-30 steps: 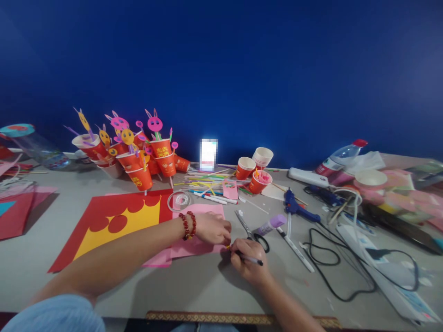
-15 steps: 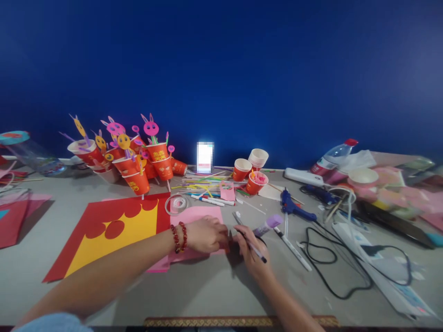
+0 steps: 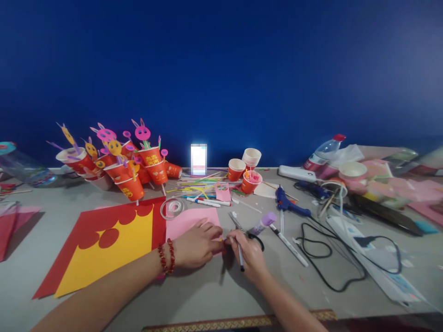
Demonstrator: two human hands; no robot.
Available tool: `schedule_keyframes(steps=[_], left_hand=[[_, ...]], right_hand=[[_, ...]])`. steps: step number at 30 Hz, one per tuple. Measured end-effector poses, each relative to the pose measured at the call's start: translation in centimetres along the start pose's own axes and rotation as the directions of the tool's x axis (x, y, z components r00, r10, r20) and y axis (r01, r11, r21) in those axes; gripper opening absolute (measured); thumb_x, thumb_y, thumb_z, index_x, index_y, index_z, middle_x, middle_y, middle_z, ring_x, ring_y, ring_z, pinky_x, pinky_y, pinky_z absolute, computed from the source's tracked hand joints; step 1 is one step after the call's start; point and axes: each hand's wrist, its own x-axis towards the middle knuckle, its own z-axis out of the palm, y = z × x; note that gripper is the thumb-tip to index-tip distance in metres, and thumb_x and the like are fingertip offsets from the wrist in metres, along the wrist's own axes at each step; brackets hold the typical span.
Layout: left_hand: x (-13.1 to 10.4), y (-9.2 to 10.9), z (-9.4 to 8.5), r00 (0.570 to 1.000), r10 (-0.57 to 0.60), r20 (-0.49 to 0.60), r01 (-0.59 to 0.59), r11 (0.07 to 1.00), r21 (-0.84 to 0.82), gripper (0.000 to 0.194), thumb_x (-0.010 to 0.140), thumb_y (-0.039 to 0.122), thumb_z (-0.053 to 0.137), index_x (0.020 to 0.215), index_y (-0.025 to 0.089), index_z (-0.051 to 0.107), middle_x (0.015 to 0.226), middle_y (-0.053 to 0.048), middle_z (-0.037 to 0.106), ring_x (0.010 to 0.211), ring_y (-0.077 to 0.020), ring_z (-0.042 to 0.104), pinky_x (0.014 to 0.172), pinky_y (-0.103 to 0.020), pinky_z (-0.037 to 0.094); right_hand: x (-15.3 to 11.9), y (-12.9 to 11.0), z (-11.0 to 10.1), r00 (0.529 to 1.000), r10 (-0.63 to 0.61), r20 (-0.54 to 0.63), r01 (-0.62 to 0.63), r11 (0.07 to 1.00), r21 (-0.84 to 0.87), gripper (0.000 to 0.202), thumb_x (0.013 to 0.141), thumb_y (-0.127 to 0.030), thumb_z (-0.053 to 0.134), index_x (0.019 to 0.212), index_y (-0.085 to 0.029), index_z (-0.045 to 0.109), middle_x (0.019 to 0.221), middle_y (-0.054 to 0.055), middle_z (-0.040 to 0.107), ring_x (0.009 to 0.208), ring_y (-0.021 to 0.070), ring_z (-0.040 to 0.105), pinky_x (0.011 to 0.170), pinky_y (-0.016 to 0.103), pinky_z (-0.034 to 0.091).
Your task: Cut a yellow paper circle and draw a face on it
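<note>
My left hand [image 3: 197, 242], with a red bead bracelet at the wrist, rests over the pink paper [image 3: 194, 217]. Its fingers are closed at the fingertips around something small that I cannot make out. My right hand [image 3: 248, 253] grips a marker pen [image 3: 241, 258], its dark end toward me. The right fingertips meet the left ones at the paper's right edge. Scissors [image 3: 259, 240] lie partly hidden beneath my right hand. Beside them are a purple-capped glue stick [image 3: 263, 223] and a white marker [image 3: 289, 246]. Left of the pink paper lie red and yellow sheets [image 3: 114, 256].
Decorated red paper cups [image 3: 152, 159] stand back left. A tape roll [image 3: 172, 208] lies near several coloured sticks [image 3: 194, 188]. Further right are red cups [image 3: 236, 169], a blue glue gun [image 3: 290, 203], a black cable [image 3: 327, 288], a power strip [image 3: 377, 267] and a bottle [image 3: 323, 152].
The view has shifted a little. My right hand has turned, so the marker pen now points more toward me. My left hand stays by the right fingertips over the pink paper.
</note>
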Motion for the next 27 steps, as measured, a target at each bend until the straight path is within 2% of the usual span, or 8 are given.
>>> schedule_keyframes(steps=[3,6,8,10,13,17,24,27], left_hand=[[-0.6,1.1,-0.1,1.0,-0.024,-0.014,0.025,0.999,0.044,0.032,0.092,0.028,0.055,0.123,0.024,0.06,0.125,-0.008,0.058,0.115,-0.0283,0.049,0.108,-0.049,0.029],[-1.0,2.6,0.4,0.996,-0.087,-0.03,0.09,0.992,0.086,0.035,0.091,0.029,0.057,0.125,0.02,0.058,0.124,-0.009,0.058,0.115,-0.0284,0.049,0.114,-0.05,0.022],[-1.1,3.7,1.0,0.99,-0.133,-0.04,0.137,0.983,0.119,0.035,0.092,0.03,0.056,0.125,0.016,0.057,0.119,-0.01,0.061,0.111,-0.028,0.05,0.113,-0.049,0.023],[-1.0,4.7,1.7,0.984,-0.17,-0.051,0.177,0.971,0.161,0.036,0.093,0.029,0.055,0.125,0.012,0.057,0.111,-0.011,0.064,0.106,-0.0277,0.053,0.109,-0.048,0.029],[-0.7,6.0,2.7,0.978,-0.203,-0.043,0.207,0.953,0.221,0.039,0.094,0.024,0.053,0.128,0.004,0.054,0.1,-0.013,0.067,0.095,-0.0264,0.058,0.092,-0.044,0.04],[-0.4,7.1,3.8,0.972,-0.235,-0.003,0.225,0.926,0.304,0.046,0.092,0.015,0.051,0.134,-0.003,0.049,0.08,-0.013,0.069,0.074,-0.0242,0.062,0.074,-0.041,0.043],[-0.1,7.4,4.5,0.972,-0.236,0.002,0.223,0.919,0.326,0.046,0.092,0.014,0.052,0.134,-0.004,0.049,0.069,-0.012,0.069,0.063,-0.023,0.065,0.066,-0.039,0.044],[-0.1,7.3,4.6,0.971,-0.238,-0.018,0.232,0.923,0.306,0.046,0.091,0.015,0.053,0.133,-0.004,0.05,0.069,-0.012,0.069,0.062,-0.0225,0.064,0.066,-0.039,0.044]], right_hand=[[0.0,-0.1,-0.1,0.996,-0.04,0.082,0.044,0.998,-0.044,0.025,0.101,-0.023,0.034,0.089,-0.021,0.056,0.064,0.002,0.067,0.053,0.0176,0.065,0.052,0.025,0.044],[0.0,0.0,-0.1,0.994,-0.044,0.098,0.05,0.997,-0.061,0.023,0.1,-0.021,0.034,0.089,-0.021,0.055,0.065,0.003,0.068,0.053,0.0179,0.065,0.053,0.026,0.043],[-0.1,0.1,-0.1,0.994,-0.044,0.1,0.051,0.996,-0.072,0.023,0.1,-0.02,0.035,0.09,-0.02,0.055,0.066,0.003,0.069,0.055,0.0179,0.066,0.054,0.026,0.043],[-0.1,0.2,-0.1,0.995,-0.037,0.094,0.045,0.996,-0.081,0.024,0.1,-0.021,0.034,0.09,-0.02,0.055,0.068,0.004,0.07,0.056,0.0179,0.066,0.055,0.026,0.043],[-0.1,0.1,-0.1,0.995,-0.016,0.1,0.022,0.998,-0.054,0.024,0.101,-0.022,0.034,0.09,-0.021,0.055,0.07,0.005,0.072,0.06,0.0183,0.069,0.057,0.025,0.046],[-0.1,-0.2,-0.1,0.993,0.015,0.12,-0.021,0.999,0.048,0.023,0.102,-0.025,0.035,0.093,-0.022,0.056,0.078,0.006,0.076,0.069,0.0202,0.073,0.062,0.026,0.052],[0.9,-0.5,-1.8,0.993,0.059,0.103,-0.073,0.987,0.145,0.036,0.103,-0.034,0.035,0.127,-0.022,0.059,0.083,0.007,0.072,0.075,0.0217,0.069,0.071,0.031,0.053],[2.4,-0.3,-2.3,0.967,0.134,0.216,-0.196,0.935,0.296,0.038,0.102,-0.04,0.038,0.123,-0.02,0.063,0.074,0.003,0.065,0.061,0.0172,0.061,0.058,0.027,0.05]])
